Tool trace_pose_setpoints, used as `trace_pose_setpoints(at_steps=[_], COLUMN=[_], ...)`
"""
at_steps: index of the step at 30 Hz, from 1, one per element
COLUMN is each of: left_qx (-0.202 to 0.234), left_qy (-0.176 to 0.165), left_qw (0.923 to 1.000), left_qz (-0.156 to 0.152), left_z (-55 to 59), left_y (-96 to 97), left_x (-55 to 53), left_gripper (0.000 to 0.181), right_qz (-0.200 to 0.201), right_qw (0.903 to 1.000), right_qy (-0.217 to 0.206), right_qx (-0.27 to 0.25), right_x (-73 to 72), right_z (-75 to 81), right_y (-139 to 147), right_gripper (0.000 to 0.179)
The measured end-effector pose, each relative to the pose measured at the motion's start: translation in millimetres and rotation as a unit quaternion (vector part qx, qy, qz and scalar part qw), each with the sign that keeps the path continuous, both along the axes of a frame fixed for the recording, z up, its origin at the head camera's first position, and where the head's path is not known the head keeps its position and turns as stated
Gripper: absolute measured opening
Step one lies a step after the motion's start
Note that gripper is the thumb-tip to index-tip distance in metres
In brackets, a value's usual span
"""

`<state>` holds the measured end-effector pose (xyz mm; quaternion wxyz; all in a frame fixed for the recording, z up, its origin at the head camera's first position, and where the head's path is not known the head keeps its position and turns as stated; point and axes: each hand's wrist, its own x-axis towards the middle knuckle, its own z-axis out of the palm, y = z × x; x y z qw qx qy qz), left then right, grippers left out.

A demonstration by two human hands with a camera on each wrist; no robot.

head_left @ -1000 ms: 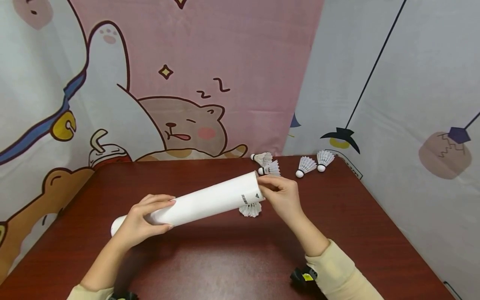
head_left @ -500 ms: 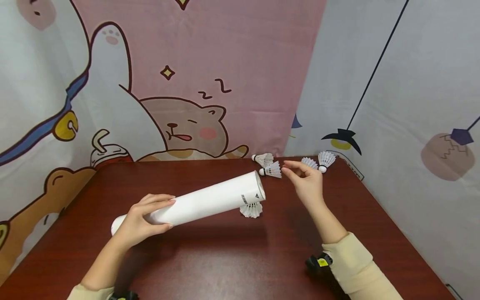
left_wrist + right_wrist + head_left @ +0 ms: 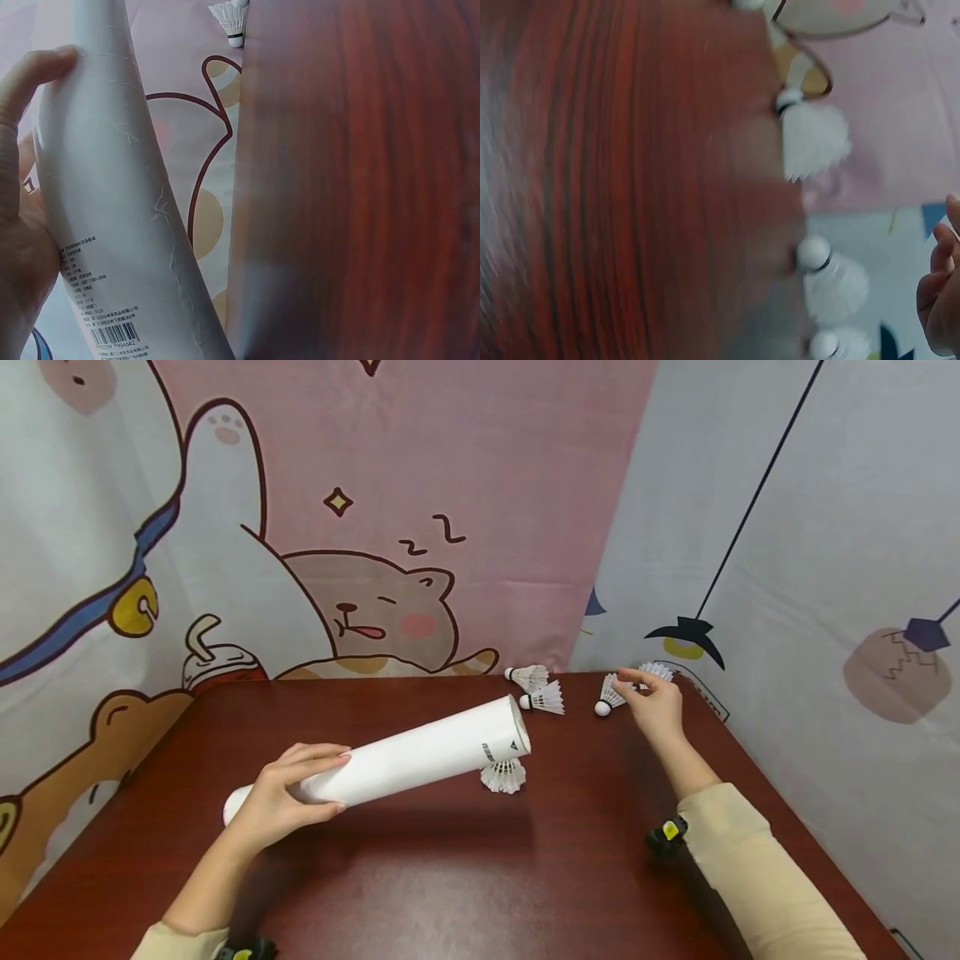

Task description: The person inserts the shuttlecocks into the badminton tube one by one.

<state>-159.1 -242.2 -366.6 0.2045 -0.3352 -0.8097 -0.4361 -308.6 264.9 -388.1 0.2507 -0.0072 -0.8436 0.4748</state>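
My left hand [image 3: 277, 797] grips a long white shuttlecock tube [image 3: 420, 752] near its lower left end. The tube slants up to the right with its open mouth toward the right; black print and a barcode show on its wall in the left wrist view. My right hand [image 3: 657, 710] hovers at the back right with fingers bent and nothing visible in them. Nearest to it are a white shuttlecock [image 3: 606, 700] and another shuttlecock [image 3: 657, 671] partly hidden behind the hand. In the right wrist view the fingers [image 3: 939, 289] appear apart from the shuttlecocks.
Two more shuttlecocks, one yellowish [image 3: 531, 677] and one white [image 3: 547, 698], lie at the table's back edge. Another shuttlecock [image 3: 503, 777] shows partly from behind the tube's mouth. The dark red table [image 3: 465, 893] meets a cartoon-printed cloth [image 3: 487, 527] behind and at the sides.
My right hand has left the tube's mouth and moved right and back to the far right shuttlecocks. The left hand keeps its grip on the tube, which has hardly moved.
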Motion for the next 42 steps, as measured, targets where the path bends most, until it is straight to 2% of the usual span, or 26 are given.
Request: trace_pose_setpoints(at_steps=[9,15,21,32,38,42], left_qx=[0.006,0.001,-0.005,-0.008,-0.004,-0.008], left_qy=[0.005,0.006,0.006,-0.006,-0.003,0.011], left_qw=[1.0000,1.0000,1.0000,0.9999,1.0000,0.9999], left_qz=[-0.002,0.000,0.001,0.005,0.006,0.004], left_z=[-0.5,1.0,1.5,2.1,1.1,0.1], left_y=[-1.5,-1.3,-1.4,-1.2,-0.9,-0.7], left_x=[-0.6,-0.9,-0.5,-0.1,0.1,-0.5], left_gripper=[0.057,0.057,0.057,0.057,0.057,0.057], right_qz=[0.010,0.009,0.008,-0.008,-0.017,-0.023], right_qw=[0.9965,0.9918,0.9888,0.9873,0.9900,0.9911], right_qy=[-0.082,-0.125,-0.147,-0.145,-0.119,-0.105], right_qx=[0.017,0.024,0.026,0.065,0.074,0.079], right_x=[-23.8,-29.5,-32.3,-29.0,-27.4,-25.6], right_z=[-20.4,-27.1,-30.2,-34.7,-44.1,-49.5], right_y=[25,30,33,33,32,32], right_gripper=[0.044,0.052,0.055,0.048,0.038,0.030])
